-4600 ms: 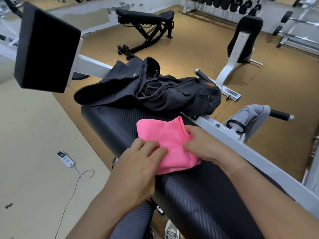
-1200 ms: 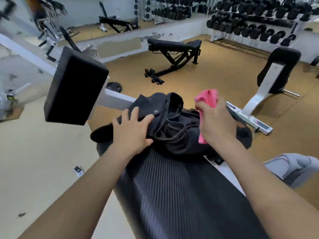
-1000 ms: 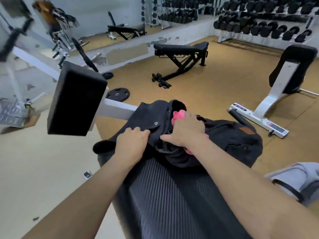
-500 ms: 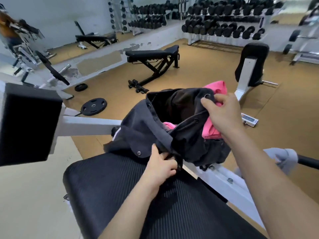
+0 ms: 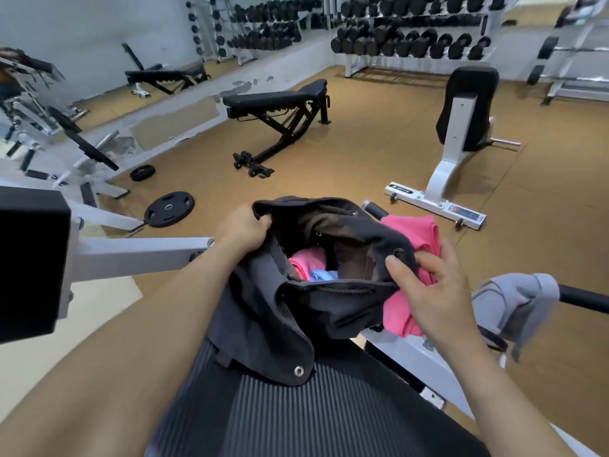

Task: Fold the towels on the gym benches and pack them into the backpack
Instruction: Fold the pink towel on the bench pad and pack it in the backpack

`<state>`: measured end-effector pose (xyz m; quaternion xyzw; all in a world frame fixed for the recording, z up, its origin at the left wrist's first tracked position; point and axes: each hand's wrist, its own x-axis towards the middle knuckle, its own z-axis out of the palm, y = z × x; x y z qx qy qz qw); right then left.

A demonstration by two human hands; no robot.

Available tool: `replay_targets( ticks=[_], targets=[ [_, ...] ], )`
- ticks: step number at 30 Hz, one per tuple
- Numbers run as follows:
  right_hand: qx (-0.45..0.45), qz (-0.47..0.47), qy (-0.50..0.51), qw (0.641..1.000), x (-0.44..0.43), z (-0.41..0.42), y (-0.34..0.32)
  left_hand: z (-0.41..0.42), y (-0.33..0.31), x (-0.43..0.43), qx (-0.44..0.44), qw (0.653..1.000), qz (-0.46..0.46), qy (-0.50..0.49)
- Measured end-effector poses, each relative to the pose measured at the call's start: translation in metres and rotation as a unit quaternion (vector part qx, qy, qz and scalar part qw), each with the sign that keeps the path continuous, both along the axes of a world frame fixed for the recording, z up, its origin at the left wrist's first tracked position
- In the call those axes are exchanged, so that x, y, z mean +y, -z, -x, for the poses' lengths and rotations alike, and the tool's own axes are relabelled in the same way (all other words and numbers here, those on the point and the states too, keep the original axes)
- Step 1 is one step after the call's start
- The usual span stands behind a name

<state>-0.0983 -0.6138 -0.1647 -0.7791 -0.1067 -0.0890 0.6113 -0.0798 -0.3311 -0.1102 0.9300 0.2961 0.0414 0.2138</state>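
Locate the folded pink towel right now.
Head view, right of centre: the folded pink towel is in the right hand, pressed against the outside of the backpack rim, not yet inside.

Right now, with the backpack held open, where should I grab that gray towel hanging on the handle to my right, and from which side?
Grip the gray towel at its top, where it folds over the black handle, coming from above. It drapes down both sides of the bar, so lifting straight up should free it. The right hand is nearest but holds the pink towel.
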Motion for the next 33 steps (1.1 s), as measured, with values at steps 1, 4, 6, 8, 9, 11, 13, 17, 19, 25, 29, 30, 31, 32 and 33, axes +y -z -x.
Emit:
replay_targets(
  ticks=[1, 4, 6, 8, 9, 11, 13, 17, 19, 25, 29, 30, 31, 32, 33],
  targets=[
    [0.023, 0.000, 0.011, 1.000, -0.004, -0.007, 0.006, -0.003, -0.005, -0.002, -0.034, 0.999, 0.028, -0.005],
    [0.125, 0.008, 0.070, 0.990, -0.011, -0.024, 0.024, 0.012, -0.033, -0.016, -0.134, 0.985, 0.103, -0.013],
    [0.146, 0.040, 0.059, 0.987, -0.008, -0.024, 0.030, 0.034, -0.049, -0.012, -0.176, 0.975, 0.135, -0.006],
    [0.152, 0.069, 0.008, 0.986, 0.001, -0.018, 0.030, 0.051, -0.053, 0.006, -0.167, 0.979, 0.115, 0.001],
    [0.155, 0.090, -0.013, 0.984, 0.004, -0.013, 0.028, 0.056, -0.051, 0.015, -0.128, 0.989, 0.069, 0.000],
    [0.145, 0.162, -0.023, 0.976, 0.004, -0.005, 0.025, 0.056, -0.045, 0.032, -0.002, 0.998, -0.054, 0.013],
    [0.120, 0.218, -0.016, 0.968, -0.003, 0.004, 0.016, 0.050, -0.035, 0.039, 0.099, 0.981, -0.163, 0.045],
    [-0.024, 0.174, -0.029, 0.984, -0.002, 0.030, -0.026, 0.031, -0.016, 0.023, 0.097, 0.940, -0.305, 0.120],
    [-0.091, 0.159, -0.038, 0.982, 0.004, 0.039, -0.037, 0.018, -0.012, 0.013, 0.073, 0.930, -0.326, 0.155],
    [0.030, 0.221, -0.009, 0.975, -0.011, 0.032, 0.002, -0.013, -0.049, -0.003, -0.053, 0.992, -0.079, 0.086],
    [0.156, 0.190, 0.000, 0.969, -0.016, 0.013, 0.010, 0.009, -0.060, -0.055, -0.089, 0.960, -0.222, 0.147],
    [0.178, 0.177, -0.001, 0.968, -0.016, 0.008, 0.009, 0.024, -0.058, -0.072, -0.084, 0.956, -0.208, 0.189],
    [0.201, 0.175, -0.008, 0.964, -0.016, 0.004, 0.007, 0.043, -0.051, -0.089, -0.039, 0.952, -0.184, 0.243],
    [0.222, 0.180, -0.018, 0.958, -0.015, 0.001, 0.004, 0.061, -0.040, -0.105, 0.030, 0.939, -0.169, 0.300],
    [0.238, 0.191, -0.031, 0.952, -0.015, 0.000, 0.000, 0.080, -0.024, -0.118, 0.087, 0.916, -0.175, 0.350]
  ],
)
